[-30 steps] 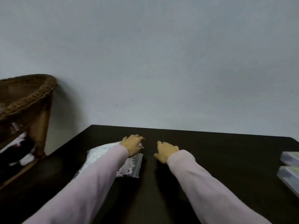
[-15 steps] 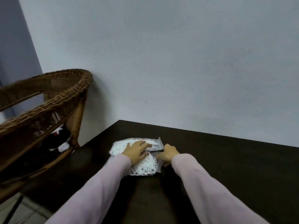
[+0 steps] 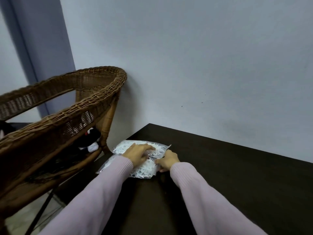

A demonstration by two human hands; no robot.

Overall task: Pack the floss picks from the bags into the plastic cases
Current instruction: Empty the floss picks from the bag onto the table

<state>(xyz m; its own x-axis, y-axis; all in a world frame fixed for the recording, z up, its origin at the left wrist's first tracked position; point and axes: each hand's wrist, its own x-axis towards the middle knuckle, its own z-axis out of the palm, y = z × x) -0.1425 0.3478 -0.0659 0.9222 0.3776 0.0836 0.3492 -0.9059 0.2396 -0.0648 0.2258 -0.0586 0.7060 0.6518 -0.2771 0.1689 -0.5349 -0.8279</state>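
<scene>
Two clear bags of white floss picks lie stacked at the far left corner of the dark table (image 3: 220,175). The upper bag (image 3: 122,147) sits farther back and the lower bag (image 3: 144,171) nearer me. My left hand (image 3: 138,154) rests flat on the upper bag with its fingers stretched out. My right hand (image 3: 168,161) is at the bags' right edge, fingers curled, and its thumb and fingers pinch the bag's edge. No plastic case is in view.
A brown wicker chair (image 3: 67,102) stands close to the table's left edge, with a black and white item (image 3: 91,141) on its seat. A plain wall runs behind the table. Bare dark tabletop stretches to the right of my hands.
The view has swung left and the cases at the right have left the frame. Both hands have settled on the bags, the left flat on top and the right at the edge.
</scene>
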